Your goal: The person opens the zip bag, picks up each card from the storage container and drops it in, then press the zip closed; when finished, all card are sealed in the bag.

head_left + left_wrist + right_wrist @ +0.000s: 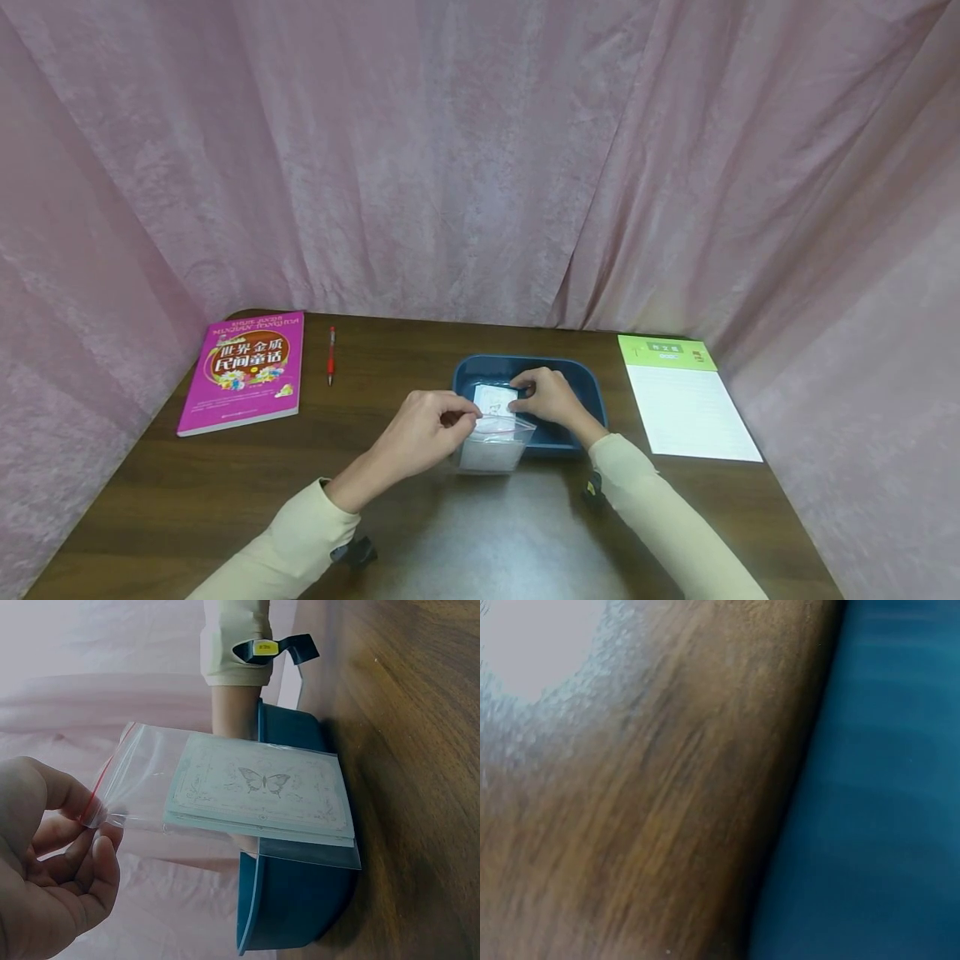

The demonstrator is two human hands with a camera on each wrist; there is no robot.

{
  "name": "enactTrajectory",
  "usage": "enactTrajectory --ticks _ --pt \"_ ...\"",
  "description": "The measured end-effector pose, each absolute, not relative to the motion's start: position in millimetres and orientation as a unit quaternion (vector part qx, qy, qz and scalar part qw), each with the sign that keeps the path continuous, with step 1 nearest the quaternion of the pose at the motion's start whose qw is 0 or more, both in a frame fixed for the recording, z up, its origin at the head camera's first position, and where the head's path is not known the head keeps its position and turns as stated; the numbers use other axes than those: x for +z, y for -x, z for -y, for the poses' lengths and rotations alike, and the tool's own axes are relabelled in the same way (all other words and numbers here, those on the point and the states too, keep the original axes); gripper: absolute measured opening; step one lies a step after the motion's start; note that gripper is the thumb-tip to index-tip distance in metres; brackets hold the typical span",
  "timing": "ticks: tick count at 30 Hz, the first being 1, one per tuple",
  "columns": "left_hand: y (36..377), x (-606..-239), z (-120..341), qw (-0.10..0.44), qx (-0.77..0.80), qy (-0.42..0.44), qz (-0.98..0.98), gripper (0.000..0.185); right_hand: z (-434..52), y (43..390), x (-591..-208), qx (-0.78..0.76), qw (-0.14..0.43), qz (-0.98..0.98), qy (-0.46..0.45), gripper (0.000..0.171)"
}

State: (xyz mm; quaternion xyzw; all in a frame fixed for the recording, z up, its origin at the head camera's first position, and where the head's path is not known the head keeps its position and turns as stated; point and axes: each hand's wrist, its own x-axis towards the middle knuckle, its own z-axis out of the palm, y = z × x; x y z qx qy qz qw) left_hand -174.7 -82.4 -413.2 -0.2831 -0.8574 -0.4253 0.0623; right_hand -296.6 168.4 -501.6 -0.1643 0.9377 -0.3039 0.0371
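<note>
Both our hands pinch the clear zip bag (pixel 493 440) of cards at the table's near-middle: left hand (pixel 422 433), right hand (pixel 549 397). Thin plastic could slip, dropping it into the blue tray (pixel 588 392).

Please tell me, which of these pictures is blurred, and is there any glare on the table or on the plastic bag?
Right wrist view: soft and blurred, showing only wood grain, a pale glare patch at top left and the blue tray. Head view: sharp, with a broad pale sheen on the table near the sleeves. Left wrist view: in focus; the plastic bag, pinched by the left hand, shows little glare, so the butterfly card reads clearly.
</note>
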Motion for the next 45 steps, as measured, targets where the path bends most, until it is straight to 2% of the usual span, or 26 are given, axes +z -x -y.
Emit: enactTrajectory --ticks 21,34,40,45 --pt "175.6 -414.0 82.9 0.056 -0.433 0.280 0.855 0.016 -167.9 291.4 -499.5 -0.314 0.023 -0.935 0.164 0.028" --pt "176.0 -410.9 82.7 0.052 -0.429 0.274 0.859 0.017 -175.8 285.3 -478.5 -0.423 0.030 -0.897 0.127 0.027" --pt "177.3 -410.4 83.6 0.058 -0.430 0.277 0.857 0.017 -178.6 281.6 -474.6 -0.438 0.035 -0.887 0.139 0.024" --pt "179.1 -412.1 84.6 0.058 -0.431 0.277 0.857 0.016 -180.0 275.1 -465.5 -0.443 0.014 -0.882 0.159 0.020"
